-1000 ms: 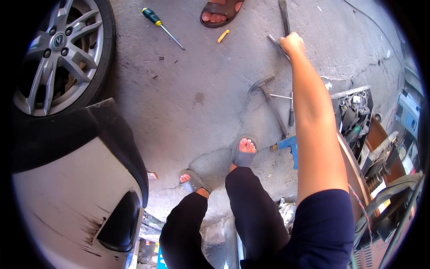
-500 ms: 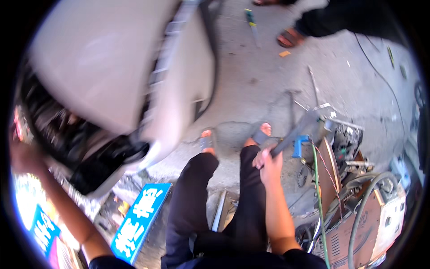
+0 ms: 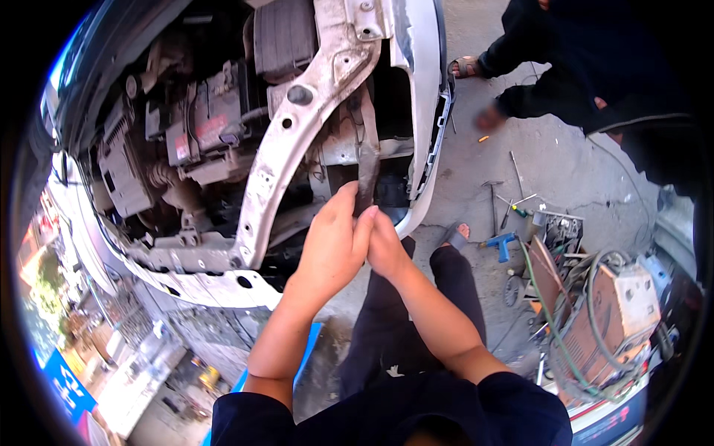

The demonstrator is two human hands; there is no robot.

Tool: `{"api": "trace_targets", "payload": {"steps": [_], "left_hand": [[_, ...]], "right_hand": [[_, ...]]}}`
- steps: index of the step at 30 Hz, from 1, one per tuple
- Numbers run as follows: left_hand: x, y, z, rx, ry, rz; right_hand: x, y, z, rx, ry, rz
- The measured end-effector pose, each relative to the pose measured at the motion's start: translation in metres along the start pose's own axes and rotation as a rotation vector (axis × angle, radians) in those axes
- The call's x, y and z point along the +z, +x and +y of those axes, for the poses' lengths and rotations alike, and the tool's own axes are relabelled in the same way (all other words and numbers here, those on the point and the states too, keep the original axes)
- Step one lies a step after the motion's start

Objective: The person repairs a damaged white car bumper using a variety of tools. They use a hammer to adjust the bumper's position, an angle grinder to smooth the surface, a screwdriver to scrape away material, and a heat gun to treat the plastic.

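Note:
Both my left hand [image 3: 331, 245] and my right hand [image 3: 387, 245] are closed around the lower end of a long, dirty metal bar [image 3: 369, 160], pressed together side by side. The bar points up into an opening at the car's stripped front, beside the white, curved metal frame rail [image 3: 297, 141]; its far end is partly behind that rail. The engine bay [image 3: 193, 134] is open to the left, with battery, housing and hoses visible.
Another person in dark trousers and sandals [image 3: 558, 67] is at upper right. Tools [image 3: 506, 208], a blue spray-gun-like tool [image 3: 502, 245], hoses and a worn machine [image 3: 617, 312] crowd the right floor. Debris and blue signboards [image 3: 67, 383] lie lower left.
My right hand lifted the bar from the floor and brought it over to the car's front, where my left hand joined it. My view swung to the engine bay; the other person shows more.

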State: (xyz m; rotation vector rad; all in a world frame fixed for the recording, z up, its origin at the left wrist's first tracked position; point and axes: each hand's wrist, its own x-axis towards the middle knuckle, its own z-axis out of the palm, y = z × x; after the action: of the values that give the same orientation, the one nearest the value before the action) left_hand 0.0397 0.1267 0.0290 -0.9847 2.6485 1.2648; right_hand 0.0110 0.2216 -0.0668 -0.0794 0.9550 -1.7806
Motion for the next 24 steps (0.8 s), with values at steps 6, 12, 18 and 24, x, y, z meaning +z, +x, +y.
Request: {"api": "trace_targets", "payload": {"steps": [6, 12, 18, 24], "left_hand": [[-0.082, 0.087, 0.068, 0.582, 0.243, 0.231], [-0.087, 0.253, 0.105, 1.004, 0.452, 0.087], [-0.055, 0.299, 0.107, 1.106, 0.636, -0.143], [-0.051, 0.312, 0.115, 1.115, 0.679, -0.134]], "right_hand": [[0.012, 0.077, -0.006, -0.092, 0.145, 0.162], [0.014, 0.122, 0.003, -0.191, -0.016, 0.173], [0.025, 0.132, -0.006, -0.181, 0.167, 0.149], [0.001, 0.088, -0.008, 0.089, -0.070, 0.131]]}}
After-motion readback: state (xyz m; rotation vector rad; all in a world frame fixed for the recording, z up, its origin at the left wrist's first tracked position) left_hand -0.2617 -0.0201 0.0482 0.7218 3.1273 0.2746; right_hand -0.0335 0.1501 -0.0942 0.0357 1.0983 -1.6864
